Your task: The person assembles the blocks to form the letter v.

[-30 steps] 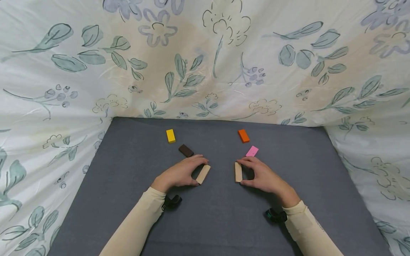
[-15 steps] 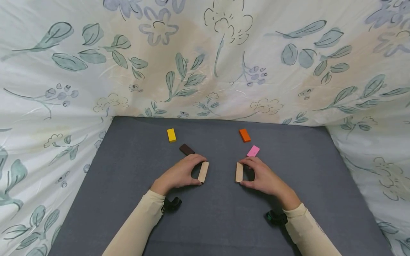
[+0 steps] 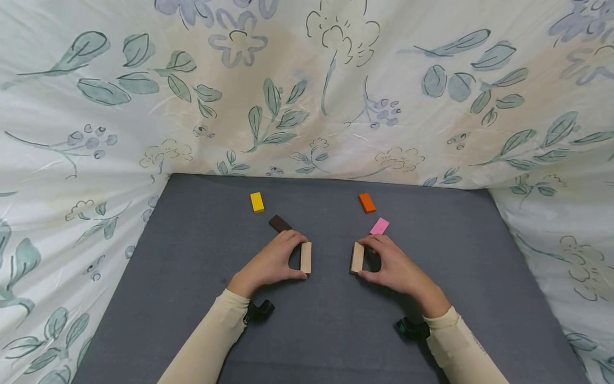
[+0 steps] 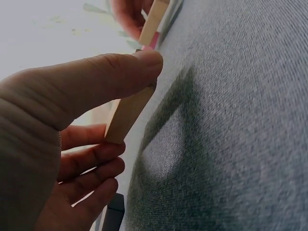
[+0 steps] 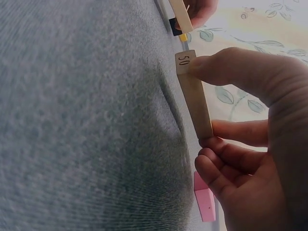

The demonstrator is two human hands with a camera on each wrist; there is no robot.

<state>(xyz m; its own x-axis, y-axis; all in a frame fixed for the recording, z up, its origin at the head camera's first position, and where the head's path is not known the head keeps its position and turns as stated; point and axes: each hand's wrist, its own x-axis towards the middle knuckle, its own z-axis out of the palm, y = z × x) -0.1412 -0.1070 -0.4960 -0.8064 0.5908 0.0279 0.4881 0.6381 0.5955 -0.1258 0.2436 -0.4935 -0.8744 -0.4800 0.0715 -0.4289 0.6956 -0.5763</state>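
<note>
My left hand (image 3: 273,260) pinches a plain wooden block (image 3: 306,258) by its two ends, thumb at the near end and fingertips at the far end. In the left wrist view this block (image 4: 130,113) is held close over the grey cloth, its shadow beside it. Opposite, my right hand (image 3: 400,266) grips a second wooden block (image 3: 357,258) the same way. The right wrist view shows the number 50 on the end of that block (image 5: 195,98), next to the thumb. Both blocks stand roughly parallel, with a gap between them.
A dark brown block (image 3: 280,223) lies just beyond my left hand, a pink block (image 3: 379,226) just beyond the right. Farther back are a yellow block (image 3: 257,202) and an orange block (image 3: 367,203). Floral fabric (image 3: 307,122) rises behind the grey cloth (image 3: 316,330).
The left block has turned from a slant to nearly straight away from me, and the left hand has shifted slightly right. The right block has tilted a little; its hand stays almost in place.
</note>
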